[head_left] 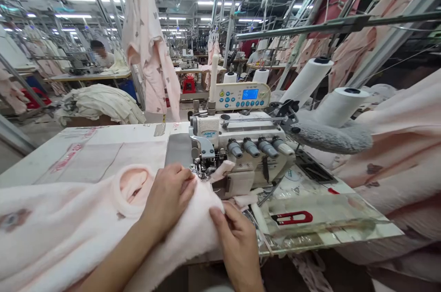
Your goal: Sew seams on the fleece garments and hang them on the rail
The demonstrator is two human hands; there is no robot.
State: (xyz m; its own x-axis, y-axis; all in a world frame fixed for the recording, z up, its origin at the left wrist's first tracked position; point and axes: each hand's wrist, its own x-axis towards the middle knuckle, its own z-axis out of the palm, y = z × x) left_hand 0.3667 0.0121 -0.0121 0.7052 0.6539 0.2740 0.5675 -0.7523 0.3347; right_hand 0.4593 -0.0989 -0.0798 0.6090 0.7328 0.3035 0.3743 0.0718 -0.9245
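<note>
A pale pink fleece garment (93,218) with brown printed motifs spreads over the left of the table and down its front. My left hand (170,195) is closed on the fabric close to the needle area of the overlock sewing machine (237,145). Lower and to the right, my right hand (237,241) pinches the garment's edge between thumb and fingers. The fabric between both hands is stretched toward the presser foot (203,165). Whether the edge lies under the foot is hidden by my left fingers. A ribbed round opening (134,191) shows left of my left wrist.
Red thread snips (292,217) lie on the table's right side. White thread cones (308,78) stand behind the machine. Pink garments (406,154) are heaped at right, and another garment (149,44) hangs ahead. A person (101,55) sits at a far-left table.
</note>
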